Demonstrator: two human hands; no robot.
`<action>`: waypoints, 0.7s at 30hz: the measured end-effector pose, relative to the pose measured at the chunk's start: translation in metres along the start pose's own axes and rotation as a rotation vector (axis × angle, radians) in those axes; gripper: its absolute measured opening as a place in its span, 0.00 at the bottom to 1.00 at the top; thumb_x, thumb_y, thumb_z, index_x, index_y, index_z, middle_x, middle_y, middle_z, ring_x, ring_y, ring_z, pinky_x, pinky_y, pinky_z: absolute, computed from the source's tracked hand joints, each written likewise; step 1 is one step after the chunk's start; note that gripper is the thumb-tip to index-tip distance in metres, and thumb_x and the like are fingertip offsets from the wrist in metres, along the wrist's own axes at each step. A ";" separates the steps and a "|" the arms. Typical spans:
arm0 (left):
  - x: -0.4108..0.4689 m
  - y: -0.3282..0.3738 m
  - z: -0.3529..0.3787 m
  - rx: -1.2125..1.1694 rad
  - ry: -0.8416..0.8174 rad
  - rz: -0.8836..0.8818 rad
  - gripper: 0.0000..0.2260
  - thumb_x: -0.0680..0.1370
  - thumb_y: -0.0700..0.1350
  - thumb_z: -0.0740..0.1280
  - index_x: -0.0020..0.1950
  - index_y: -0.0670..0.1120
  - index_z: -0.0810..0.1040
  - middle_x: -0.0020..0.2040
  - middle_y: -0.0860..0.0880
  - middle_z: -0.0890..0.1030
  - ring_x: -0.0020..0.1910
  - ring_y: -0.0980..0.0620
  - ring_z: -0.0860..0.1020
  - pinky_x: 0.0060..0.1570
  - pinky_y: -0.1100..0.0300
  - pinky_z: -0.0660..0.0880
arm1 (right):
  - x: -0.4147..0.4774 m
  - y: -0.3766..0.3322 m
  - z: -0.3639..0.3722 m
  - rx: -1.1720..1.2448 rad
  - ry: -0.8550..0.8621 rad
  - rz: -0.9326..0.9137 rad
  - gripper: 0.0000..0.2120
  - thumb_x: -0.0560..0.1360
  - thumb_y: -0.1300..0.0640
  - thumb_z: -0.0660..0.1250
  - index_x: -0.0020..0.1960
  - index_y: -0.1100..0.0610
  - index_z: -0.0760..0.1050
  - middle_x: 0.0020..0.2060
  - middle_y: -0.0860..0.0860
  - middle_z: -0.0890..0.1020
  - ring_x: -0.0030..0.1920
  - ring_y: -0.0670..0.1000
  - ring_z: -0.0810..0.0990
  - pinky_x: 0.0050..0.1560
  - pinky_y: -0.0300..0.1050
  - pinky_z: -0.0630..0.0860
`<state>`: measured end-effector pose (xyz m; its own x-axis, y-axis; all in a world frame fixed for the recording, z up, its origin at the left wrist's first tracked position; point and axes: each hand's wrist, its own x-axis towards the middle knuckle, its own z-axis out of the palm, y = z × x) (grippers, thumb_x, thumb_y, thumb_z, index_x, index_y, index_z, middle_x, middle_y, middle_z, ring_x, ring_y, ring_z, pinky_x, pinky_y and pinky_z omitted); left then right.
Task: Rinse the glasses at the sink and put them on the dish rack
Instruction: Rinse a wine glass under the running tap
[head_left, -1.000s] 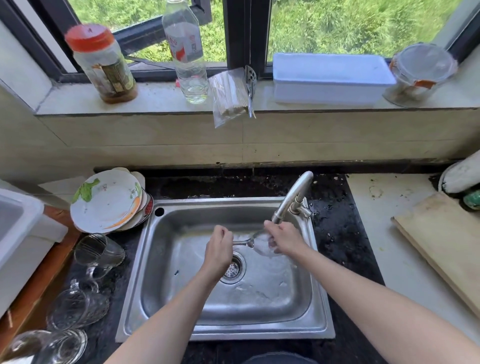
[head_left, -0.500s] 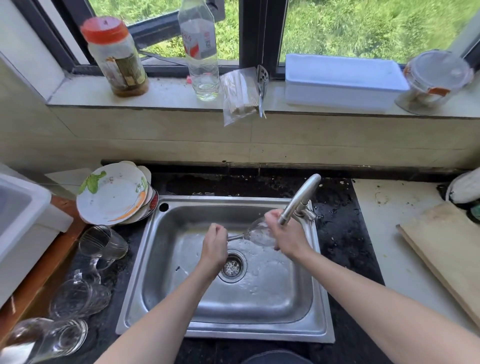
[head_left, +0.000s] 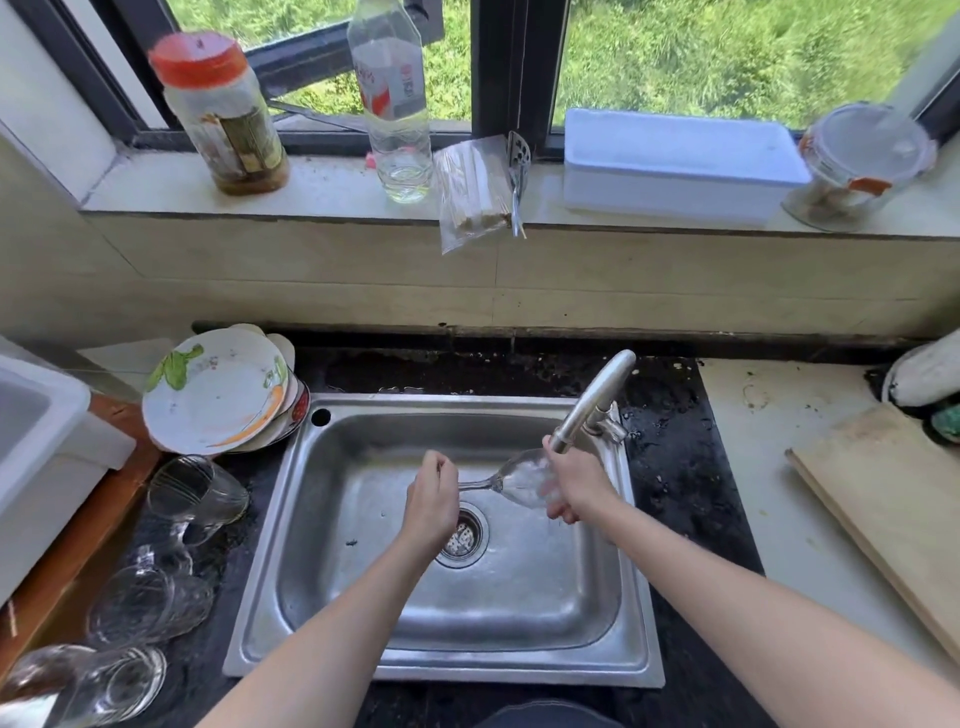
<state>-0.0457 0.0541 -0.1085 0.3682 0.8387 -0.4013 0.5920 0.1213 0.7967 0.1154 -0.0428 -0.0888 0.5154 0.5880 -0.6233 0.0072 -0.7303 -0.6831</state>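
A clear stemmed wine glass (head_left: 519, 480) lies on its side over the steel sink (head_left: 363, 665), just under the faucet spout (head_left: 592, 400). My left hand (head_left: 434, 501) grips its stem end. My right hand (head_left: 574, 483) wraps around the bowl, fingers partly over the rim. Left of the sink on the dark counter stand several more clear glasses: one near the plates (head_left: 195, 491), one lower (head_left: 148, 605), and one at the bottom left corner (head_left: 98, 686).
A stack of plates (head_left: 218, 395) leans at the sink's back left corner. A white tub (head_left: 36, 441) sits at far left, a wooden cutting board (head_left: 893, 509) at right. The windowsill holds a jar (head_left: 223, 114), a bottle (head_left: 395, 104) and a white box (head_left: 675, 161).
Both hands have raised the wine glass toward the faucet spout, with the bowl tilted up to the right. My view has dropped slightly, so the sink sits lower in frame.
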 end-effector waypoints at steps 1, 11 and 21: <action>0.003 0.001 0.000 -0.095 -0.030 -0.117 0.08 0.79 0.42 0.52 0.40 0.45 0.66 0.35 0.47 0.69 0.32 0.47 0.67 0.32 0.56 0.64 | 0.000 0.004 0.001 -0.105 0.054 -0.151 0.20 0.80 0.40 0.56 0.55 0.55 0.76 0.50 0.50 0.81 0.41 0.48 0.81 0.40 0.45 0.78; 0.010 -0.023 -0.007 -0.554 -0.360 -0.738 0.05 0.75 0.42 0.53 0.39 0.45 0.62 0.30 0.46 0.64 0.18 0.56 0.56 0.20 0.74 0.52 | -0.009 0.006 0.003 0.030 0.151 -0.375 0.11 0.73 0.44 0.72 0.42 0.52 0.78 0.32 0.41 0.79 0.35 0.43 0.75 0.40 0.44 0.72; 0.017 -0.019 -0.017 -0.511 -0.295 -0.559 0.05 0.78 0.39 0.53 0.42 0.46 0.64 0.31 0.45 0.66 0.20 0.57 0.56 0.23 0.73 0.52 | -0.023 -0.019 -0.007 0.092 -0.417 -0.177 0.14 0.79 0.50 0.66 0.57 0.59 0.80 0.57 0.49 0.83 0.50 0.52 0.85 0.40 0.40 0.78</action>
<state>-0.0625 0.0752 -0.1234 0.3309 0.4169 -0.8466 0.3702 0.7678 0.5229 0.1097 -0.0452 -0.0587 0.1246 0.8042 -0.5811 -0.0214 -0.5834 -0.8119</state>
